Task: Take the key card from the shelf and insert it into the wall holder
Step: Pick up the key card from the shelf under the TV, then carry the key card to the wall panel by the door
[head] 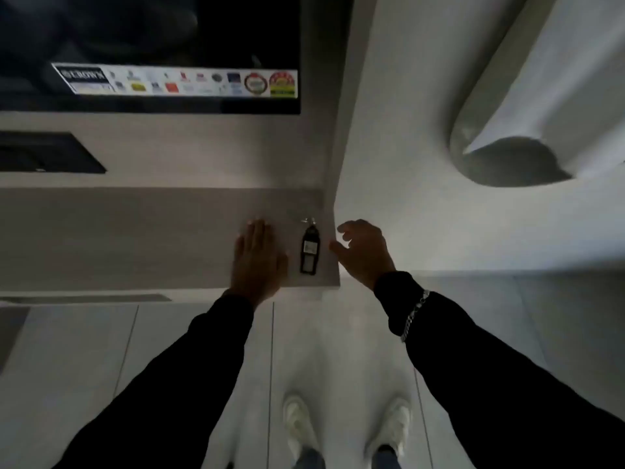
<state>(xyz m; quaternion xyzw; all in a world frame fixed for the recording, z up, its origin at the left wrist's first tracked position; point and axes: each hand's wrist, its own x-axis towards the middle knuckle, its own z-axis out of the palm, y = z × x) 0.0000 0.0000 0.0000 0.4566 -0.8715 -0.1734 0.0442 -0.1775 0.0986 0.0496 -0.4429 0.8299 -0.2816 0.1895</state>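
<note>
One key card [309, 251] lies on the shelf [142, 231], near its right end, between your two hands. Your left hand [257, 257] rests flat and holds nothing; your right hand [363, 252] hovers beside the card, fingers loosely curled, empty.

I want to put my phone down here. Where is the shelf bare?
The grey shelf is bare from the flat left hand leftward. The right end is crowded: the black key card fob lies between that hand and the open right hand.
</note>
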